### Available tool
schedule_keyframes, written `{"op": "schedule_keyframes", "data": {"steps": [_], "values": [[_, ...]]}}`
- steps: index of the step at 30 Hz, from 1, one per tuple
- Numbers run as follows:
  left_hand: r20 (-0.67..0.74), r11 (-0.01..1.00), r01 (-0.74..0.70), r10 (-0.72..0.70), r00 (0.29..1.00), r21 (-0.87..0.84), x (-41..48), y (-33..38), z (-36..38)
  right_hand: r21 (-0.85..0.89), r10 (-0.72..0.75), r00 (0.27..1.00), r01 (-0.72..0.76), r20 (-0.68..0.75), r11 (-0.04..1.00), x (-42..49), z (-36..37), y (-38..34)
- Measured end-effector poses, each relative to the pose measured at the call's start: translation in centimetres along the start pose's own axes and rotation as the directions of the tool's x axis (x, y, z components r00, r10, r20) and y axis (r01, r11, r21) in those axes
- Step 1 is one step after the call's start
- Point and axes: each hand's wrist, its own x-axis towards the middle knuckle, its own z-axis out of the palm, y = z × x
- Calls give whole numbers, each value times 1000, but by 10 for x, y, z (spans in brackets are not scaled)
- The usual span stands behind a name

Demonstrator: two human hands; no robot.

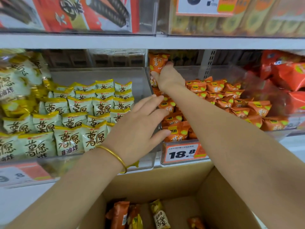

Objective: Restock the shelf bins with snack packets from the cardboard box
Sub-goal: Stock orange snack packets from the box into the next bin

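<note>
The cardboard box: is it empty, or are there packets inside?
Not empty. The box is open at the top, and a few packets lie on its bottom; much of the floor is bare.

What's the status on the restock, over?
Right hand grips an orange foil snack packet over the clear plastic bin. Left hand open, fingers on the bin's front packets. Brown cardboard box holds a few more. Nothing blocking.
</note>
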Motion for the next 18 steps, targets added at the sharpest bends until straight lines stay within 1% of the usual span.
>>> {"op": "schedule_keyframes", "data": {"steps": [4, 7, 9, 12, 14, 15, 18], "values": [[-12, 1000, -6, 5, 1000, -27, 0, -1, 1, -77, -72, 997, 74, 32, 994, 4, -1, 3], [-26, 999, -12, 11, 1000, -30, 1, -1, 2, -77, -85, 995, 89, 47, 993, 6, 2, 7], [-30, 999, -18, 17, 999, -30, 1, -2, 3, -22, -75, 994, 77, 83, 997, 6, 4, 7], [-34, 999, -18, 16, 999, -41, 1, -3, 3, 139, -57, 983, 33, 173, 990, 10, -1, 7], [-32, 999, -14, 13, 999, -47, 1, -3, 3, 167, -66, 976, 32, 206, 986, 12, -5, 9], [-35, 999, -16, 14, 999, -45, 1, -3, 3, 138, -73, 978, 47, 195, 989, 12, -5, 10], [-43, 998, -24, 21, 999, -50, 0, -3, 4, 82, -68, 995, 61, 77, 995, 9, 5, 11]]}}
